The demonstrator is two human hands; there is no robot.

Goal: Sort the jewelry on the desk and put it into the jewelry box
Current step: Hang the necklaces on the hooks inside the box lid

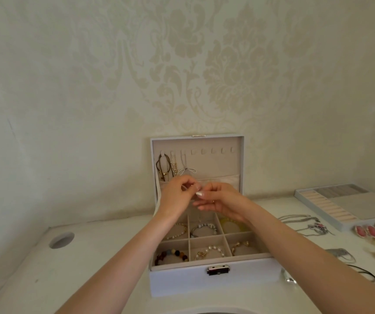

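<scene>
Reaching over the open jewelry box with both arms, meeting fingertip to fingertip in front of the pocket at the foot of the upright lid. Pinching with the left hand, thumb and forefinger curled together on a fine piece too thin to identify. Pinching at the same spot with the right hand, thumb pressed to forefinger, remaining fingers looser and straighter underneath, a ring on one of them. Standing mid-way along the white desk, close to the patterned wall, clasp side facing the camera. Hanging from the three leftmost hooks inside the lid, a few necklaces. Lying one to a compartment along the front row of the base, from left to right: a dark bead bracelet, a pearl bracelet and a gold bracelet. Lying in the row behind, three more bracelets, partly hidden by the forearms. Scattered loose on the desk to the right, well apart from the box: silver necklaces, pink earrings and smaller pieces too blurred to name. Sitting beyond those, near the wall, a flat tray with ring rolls. Cut into the desk on the far left, a round hole.
</scene>
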